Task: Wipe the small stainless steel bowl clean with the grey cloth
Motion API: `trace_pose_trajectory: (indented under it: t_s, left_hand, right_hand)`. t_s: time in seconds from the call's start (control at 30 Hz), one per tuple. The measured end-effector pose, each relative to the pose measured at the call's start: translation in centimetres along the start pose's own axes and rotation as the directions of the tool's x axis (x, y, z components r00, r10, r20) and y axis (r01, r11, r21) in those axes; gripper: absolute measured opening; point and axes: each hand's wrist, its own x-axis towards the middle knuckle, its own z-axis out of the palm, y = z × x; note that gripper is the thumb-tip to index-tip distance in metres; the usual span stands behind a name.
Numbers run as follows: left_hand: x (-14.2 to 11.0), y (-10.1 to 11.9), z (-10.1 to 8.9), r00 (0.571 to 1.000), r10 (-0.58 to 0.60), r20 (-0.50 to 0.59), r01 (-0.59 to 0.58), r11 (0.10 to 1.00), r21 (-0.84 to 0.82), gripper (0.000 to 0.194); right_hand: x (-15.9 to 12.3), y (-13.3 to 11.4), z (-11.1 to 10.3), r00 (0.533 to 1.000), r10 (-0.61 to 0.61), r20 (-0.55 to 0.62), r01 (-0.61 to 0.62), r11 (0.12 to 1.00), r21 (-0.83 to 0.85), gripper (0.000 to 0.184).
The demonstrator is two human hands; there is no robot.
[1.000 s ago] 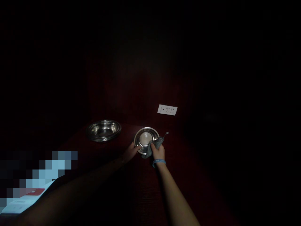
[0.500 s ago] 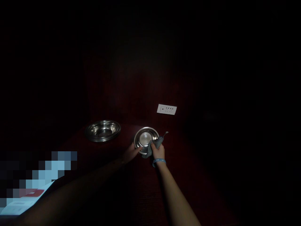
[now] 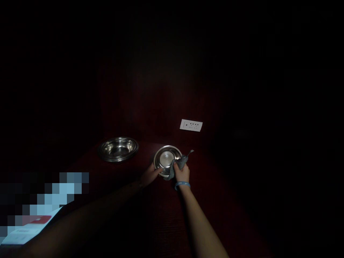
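Observation:
A shiny round metal dish (image 3: 167, 158) is tilted up toward me near the middle of the view. My left hand (image 3: 151, 175) is closed on its lower left rim, thumb over the inner side. My right hand (image 3: 182, 172), with a blue wristband (image 3: 182, 185), is closed on a grey-green cloth (image 3: 181, 163). That cloth is folded over the dish's lower right rim, and one corner sticks out to the right. The fingers under the dish are hidden. Farther left, a stack of larger metal dishes (image 3: 118, 148) rests on the dark red table.
A white socket panel (image 3: 191, 125) sits on the dark wall behind the dish. At the lower left is a bright, partly pixelated surface (image 3: 29, 229) with a red patch. The dark red table (image 3: 169, 211) fades into shadow on both sides.
Both hands stay on the dish and the cloth. The cloth and right hand have shifted very slightly on the dish's lower right rim; the stack has not moved.

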Motion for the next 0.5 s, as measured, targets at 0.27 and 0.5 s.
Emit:
trace_pose_trajectory:
  t_s: [0.27, 0.5]
  left_hand:
    - [-0.26, 0.46, 0.07, 1.000, -0.005, -0.011, 0.006, 0.999, 0.040, 0.052]
    - [-0.16, 0.34, 0.03, 1.000, 0.004, 0.029, -0.006, 0.999, 0.045, 0.052]
  right_hand:
    - [0.15, -0.02, -0.20, 0.999, -0.023, -0.031, 0.024, 0.999, 0.033, 0.023]
    - [0.29, -0.59, -0.56, 0.998, -0.004, -0.060, 0.007, 0.998, 0.060, 0.027]
